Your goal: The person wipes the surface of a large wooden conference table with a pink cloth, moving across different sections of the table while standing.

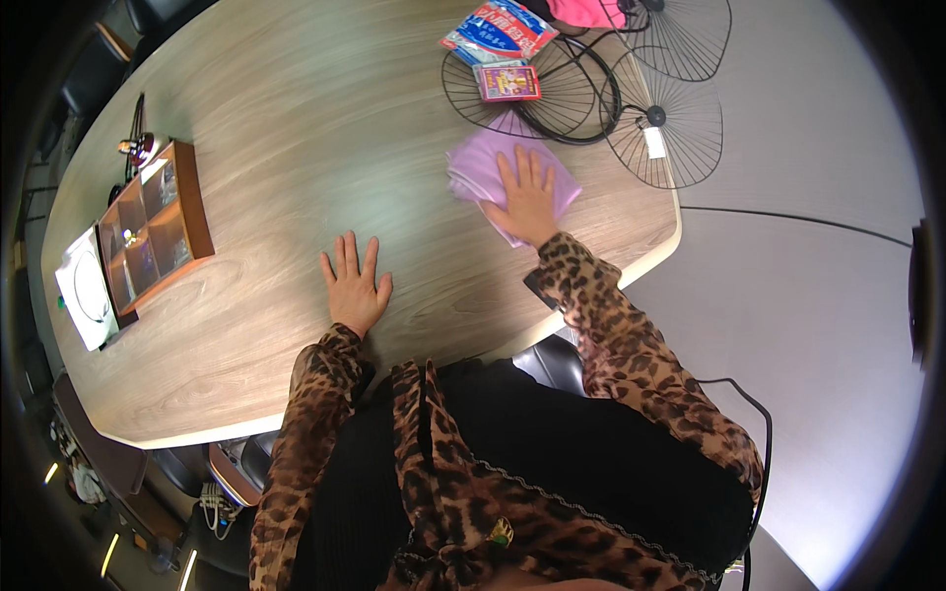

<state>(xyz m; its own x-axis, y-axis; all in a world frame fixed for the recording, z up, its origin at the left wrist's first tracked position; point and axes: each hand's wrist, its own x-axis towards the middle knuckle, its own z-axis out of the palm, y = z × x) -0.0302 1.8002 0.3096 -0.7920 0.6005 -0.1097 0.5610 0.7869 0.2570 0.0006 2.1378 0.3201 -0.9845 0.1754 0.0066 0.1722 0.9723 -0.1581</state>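
Observation:
On a wood-grain tabletop [288,185], my left hand [356,292] lies palm down with its fingers apart and nothing under it that I can see. My right hand [528,199] rests flat on a folded lilac cloth [473,159], fingers spread across its top and thumb pointing left. The cloth is layered and slightly rumpled, with one corner hanging toward me below the hand. Its far edge reaches the black wire stand [462,111] near the table's right end.
A red-and-blue packet [497,33] and a small purple-and-red box [510,83] are by the wire stand. At left are a compartmented wooden box [194,199] and a bright white panel [89,288]. A black cable [798,216] crosses the pale surface at right. Black chairs [550,362] stand below the table edge.

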